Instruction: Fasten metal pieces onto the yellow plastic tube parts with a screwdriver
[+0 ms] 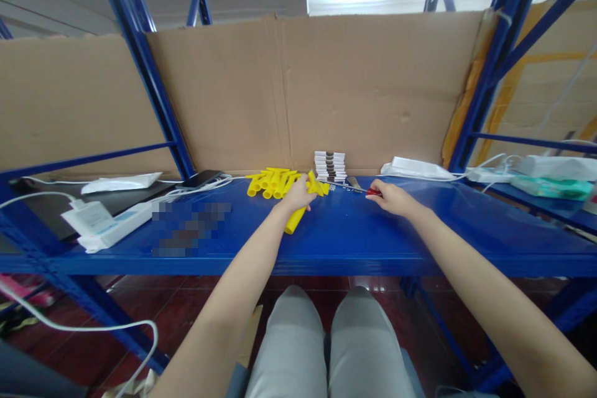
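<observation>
My left hand [298, 193] is closed around a yellow tube [295, 221], whose wider end slants down toward the shelf's front. Behind that hand, several more yellow tubes [268, 185] lie in a pile. In the fist of my right hand [392, 196] is a screwdriver [375, 192] with a red handle. Its thin metal shaft points left, toward the top of the held tube; where the tip ends I cannot make out. Small light bits [332, 187] and a flat metal piece [353, 183] lie between the hands. A stack of banded white packets [330, 168] stands behind them.
The blue shelf [354, 230] is backed by a cardboard sheet [373, 87] between blue posts. At left are a power strip [119, 227] with a white plug, cables and a dark phone [203, 179]. A white packet [415, 168] lies at back right.
</observation>
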